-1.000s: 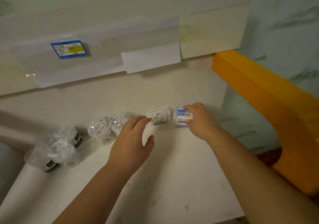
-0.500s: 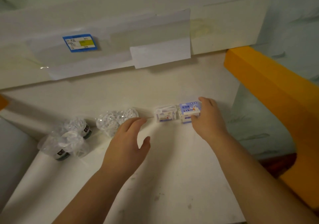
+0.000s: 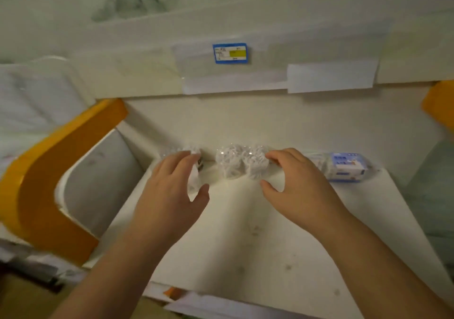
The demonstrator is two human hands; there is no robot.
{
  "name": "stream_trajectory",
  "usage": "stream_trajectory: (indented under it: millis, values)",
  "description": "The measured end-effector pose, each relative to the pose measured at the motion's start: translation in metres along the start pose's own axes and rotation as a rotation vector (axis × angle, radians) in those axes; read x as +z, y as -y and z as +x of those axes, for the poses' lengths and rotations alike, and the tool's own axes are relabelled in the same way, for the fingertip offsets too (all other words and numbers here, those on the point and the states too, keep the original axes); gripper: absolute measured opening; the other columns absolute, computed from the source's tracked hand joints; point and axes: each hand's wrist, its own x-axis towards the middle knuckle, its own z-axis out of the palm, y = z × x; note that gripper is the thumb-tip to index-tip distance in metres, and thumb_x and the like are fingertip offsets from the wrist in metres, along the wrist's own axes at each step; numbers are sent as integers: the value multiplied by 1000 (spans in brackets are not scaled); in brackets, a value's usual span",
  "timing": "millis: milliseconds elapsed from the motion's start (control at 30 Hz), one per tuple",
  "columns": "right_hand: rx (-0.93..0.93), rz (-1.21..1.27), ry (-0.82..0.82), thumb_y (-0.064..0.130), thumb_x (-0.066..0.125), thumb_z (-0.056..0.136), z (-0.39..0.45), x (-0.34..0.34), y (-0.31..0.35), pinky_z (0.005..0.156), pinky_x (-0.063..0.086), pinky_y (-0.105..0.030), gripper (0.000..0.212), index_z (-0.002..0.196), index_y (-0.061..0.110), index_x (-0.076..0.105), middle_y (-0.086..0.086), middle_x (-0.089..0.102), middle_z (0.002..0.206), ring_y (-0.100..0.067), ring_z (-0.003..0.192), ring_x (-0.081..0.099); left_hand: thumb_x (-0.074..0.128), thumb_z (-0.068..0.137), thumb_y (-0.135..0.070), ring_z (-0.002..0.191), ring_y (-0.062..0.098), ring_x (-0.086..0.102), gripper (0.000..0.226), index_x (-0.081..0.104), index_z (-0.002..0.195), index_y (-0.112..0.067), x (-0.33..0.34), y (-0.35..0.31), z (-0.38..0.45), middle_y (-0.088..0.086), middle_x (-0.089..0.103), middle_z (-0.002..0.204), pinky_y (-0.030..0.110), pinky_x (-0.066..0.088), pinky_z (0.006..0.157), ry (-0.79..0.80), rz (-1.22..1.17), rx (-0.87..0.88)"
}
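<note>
While both hands hover low over the white worktop (image 3: 245,232), the left hand (image 3: 169,190) lies across a plastic-wrapped packet (image 3: 194,172) at the far left end of a row of goods. Its fingers are loosely bent over the packet's top and the thumb stands well out to the side, so the grip is wide and closes on nothing; a dark label shows just past the fingertips. The right hand (image 3: 298,183) sits just beside a crinkled clear bundle (image 3: 239,162) in the middle of the row. Its fingers curve toward the bundle's right edge, the thumb is spread below, and the grip gapes wide too. From where I stand I cannot tell whether those fingertips actually touch the wrap. Beyond the right hand, at the row's right end, lies a blue-and-white packet (image 3: 346,167) in clear film, untouched. All three things rest along the worktop's far edge, close under the pale wall. On that wall hangs a blue-bordered label (image 3: 230,53) with a yellow patch, and a curved orange frame (image 3: 49,171) runs down the left side.
</note>
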Motion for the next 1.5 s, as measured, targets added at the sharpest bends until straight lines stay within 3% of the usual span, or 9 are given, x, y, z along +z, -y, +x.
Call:
stream_trajectory:
  millis: [167, 433, 567, 700, 833, 900, 1100, 1500]
  values:
    - [-104, 12, 23, 36, 69, 81, -7, 36, 68, 95, 40, -21, 48, 126, 28, 54, 16, 51, 122, -6, 114, 49, 64, 84, -40, 128, 11, 41, 57, 47, 137, -29, -52, 57, -43, -11, 43, 139, 30, 39, 103, -65, 23, -75]
    - [-220, 52, 54, 38, 68, 83, -35, 87, 200, 92, 45, -23, 45, 125, 32, 53, 20, 50, 117, -1, 108, 50, 65, 84, -38, 130, 12, 39, 59, 47, 138, -25, -133, 164, -126, -9, 44, 140, 28, 34, 100, -164, 40, -176]
    - [-278, 48, 60, 38, 67, 84, -49, 112, 271, 95, 46, -26, 47, 128, 31, 52, 19, 50, 119, -2, 110, 50, 62, 87, -42, 131, 8, 36, 60, 42, 142, -30, -174, 224, -172, -15, 39, 142, 28, 33, 106, -177, 60, -262]
    - [-311, 48, 55, 43, 66, 83, -58, 143, 334, 87, 42, -23, 46, 125, 34, 53, 23, 48, 111, 1, 103, 48, 60, 87, -44, 133, 5, 32, 60, 41, 142, -30, -211, 285, -214, -16, 39, 142, 28, 31, 106, -212, 79, -332]
    - [-330, 115, 65, 38, 69, 83, -60, 182, 388, 93, 42, -22, 48, 128, 31, 53, 20, 50, 117, 0, 108, 49, 61, 87, -44, 132, 6, 35, 60, 42, 142, -28, -234, 335, -241, -15, 41, 141, 34, 39, 107, -215, 80, -366]
    - [-341, 122, 102, 36, 70, 84, -60, 202, 409, 95, 42, -21, 48, 129, 31, 53, 22, 48, 116, 2, 109, 48, 62, 87, -43, 130, 5, 35, 60, 42, 142, -28, -239, 356, -249, -15, 41, 140, 29, 36, 106, -227, 76, -394]
    - [-354, 146, 187, 39, 68, 85, -36, 262, 444, 79, 33, -4, 43, 125, 38, 52, 30, 46, 107, 9, 97, 47, 62, 87, -41, 130, 5, 33, 59, 42, 141, -28, -233, 420, -244, -15, 41, 140, 22, 27, 102, -217, 94, -448]
    - [-383, 243, 211, 39, 64, 85, 92, 391, 508, 94, 44, -22, 45, 128, 31, 53, 20, 51, 120, 1, 110, 50, 64, 85, -42, 132, 9, 37, 62, 42, 142, -27, -227, 565, -152, -12, 44, 141, 28, 31, 105, -141, 258, -471]
